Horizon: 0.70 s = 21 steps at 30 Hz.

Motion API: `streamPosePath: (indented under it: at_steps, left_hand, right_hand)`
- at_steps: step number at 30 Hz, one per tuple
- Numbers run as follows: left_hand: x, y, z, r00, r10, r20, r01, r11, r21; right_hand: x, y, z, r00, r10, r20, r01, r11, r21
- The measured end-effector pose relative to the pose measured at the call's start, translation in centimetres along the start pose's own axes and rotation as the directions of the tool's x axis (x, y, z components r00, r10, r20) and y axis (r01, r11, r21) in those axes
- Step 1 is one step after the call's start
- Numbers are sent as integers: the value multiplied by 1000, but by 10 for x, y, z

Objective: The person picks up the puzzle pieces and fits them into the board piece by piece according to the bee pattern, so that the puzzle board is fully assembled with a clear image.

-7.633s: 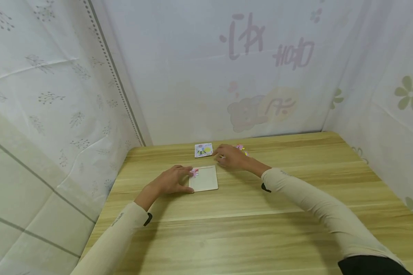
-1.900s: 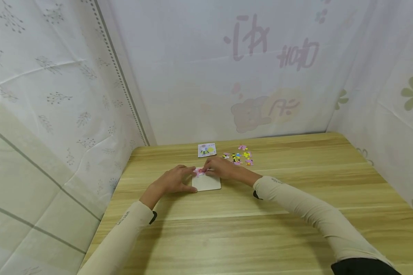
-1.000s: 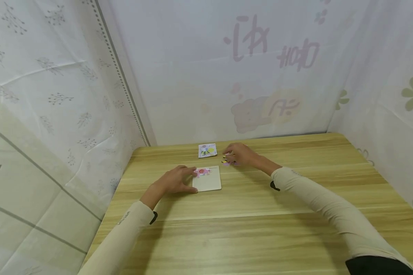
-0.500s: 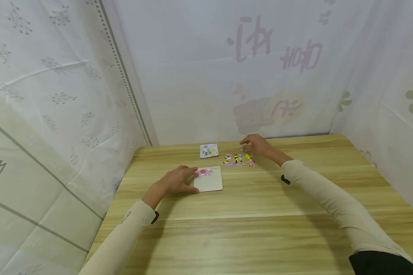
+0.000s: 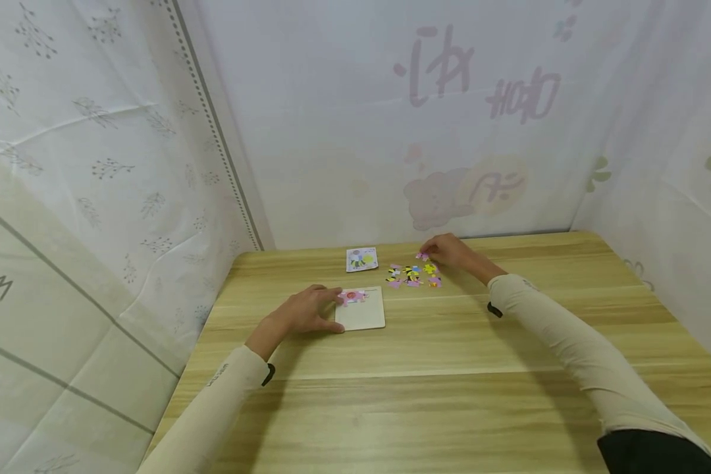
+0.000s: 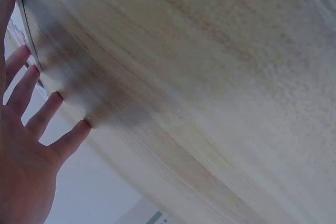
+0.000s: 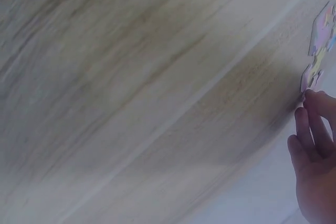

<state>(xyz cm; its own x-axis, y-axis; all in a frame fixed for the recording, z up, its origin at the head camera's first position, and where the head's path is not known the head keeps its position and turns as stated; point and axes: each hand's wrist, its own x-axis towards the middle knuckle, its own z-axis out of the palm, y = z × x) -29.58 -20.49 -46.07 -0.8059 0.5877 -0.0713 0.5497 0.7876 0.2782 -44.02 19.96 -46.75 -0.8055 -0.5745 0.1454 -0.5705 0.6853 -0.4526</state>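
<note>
My left hand (image 5: 308,311) rests at the left edge of a square off-white puzzle board (image 5: 361,317), fingers spread, thumb near its lower left corner. Pink joined puzzle pieces (image 5: 352,297) lie in the board's upper left, partly under the fingertips. In the left wrist view the left hand (image 6: 26,150) has long, spread fingers along the board's edge (image 6: 29,32). Farther right, my right hand (image 5: 448,251) pinches a small pink puzzle piece (image 5: 422,256) between thumb and forefinger. The right wrist view shows the right hand (image 7: 317,156) with fingertips at a piece's edge.
Several loose puzzle pieces (image 5: 413,274), yellow, black, pink and blue, lie just below the right hand. A picture card (image 5: 362,259) with a bee lies behind the board. The wooden table (image 5: 355,401) meets a hanging printed cloth (image 5: 332,131) at the back.
Pink pieces on the board have grown from one to a joined strip. My right hand left the board, passed over the loose pieces and reached the pink piece at the back. Left hand stays.
</note>
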Motion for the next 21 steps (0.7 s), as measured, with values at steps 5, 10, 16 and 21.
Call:
streamPosePath:
  at_steps: [5, 10, 16, 21]
  left_hand:
    - [0, 1, -1, 1000, 4, -4, -4, 1000, -12]
    - [-1, 1, -1, 1000, 0, 2, 0, 1000, -13]
    - [0, 0, 0, 1000, -14, 6, 14, 1000, -20]
    - [1, -1, 1, 1000, -21, 12, 22, 1000, -12]
  right_hand:
    - [3, -4, 2, 998, 58, 38, -58, 998, 7]
    - [4, -8, 5, 998, 64, 24, -64, 998, -7]
    - [5, -8, 6, 1000, -14, 6, 14, 1000, 28]
    - [5, -10, 6, 994, -102, 46, 102, 995, 10]
